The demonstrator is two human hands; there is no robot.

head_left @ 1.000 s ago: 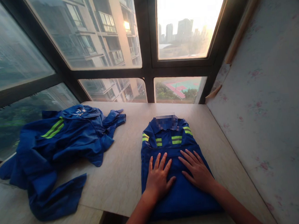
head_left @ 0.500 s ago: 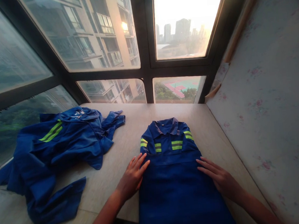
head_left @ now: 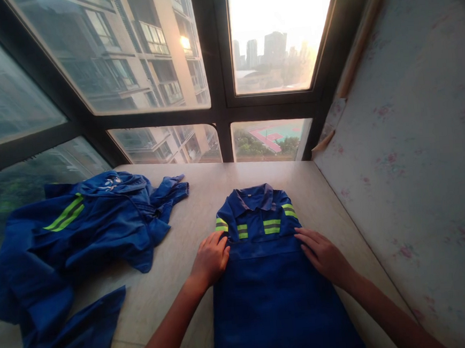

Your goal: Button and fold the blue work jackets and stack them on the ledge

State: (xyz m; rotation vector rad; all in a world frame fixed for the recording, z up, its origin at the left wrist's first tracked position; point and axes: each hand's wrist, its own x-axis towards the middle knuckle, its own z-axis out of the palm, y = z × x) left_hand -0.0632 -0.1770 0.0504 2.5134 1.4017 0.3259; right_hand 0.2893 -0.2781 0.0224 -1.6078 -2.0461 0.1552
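Note:
A folded blue work garment [head_left: 282, 298] lies in front of me, collar away from me, with yellow-green and grey reflective bands on its chest and sleeves. At its left edge, my left hand [head_left: 211, 257] rests just below the sleeve band, fingers loosely bent over the cloth. My right hand [head_left: 323, 255] lies opposite on the right edge, open, with its fingers stretched onto the fabric. Both hands touch the garment near the fold line below the chest bands. Its lower end runs out of view.
A second blue garment [head_left: 89, 249] with a reflective band lies crumpled on the pale ledge [head_left: 206, 197] at left. Dark-framed windows [head_left: 221, 110] stand behind the ledge. A flower-patterned wall [head_left: 418, 181] bounds the right side.
My right hand has moved up and inward along the garment's edge. My left fingers have drawn closer together and bent more. The view has shifted slightly to the right.

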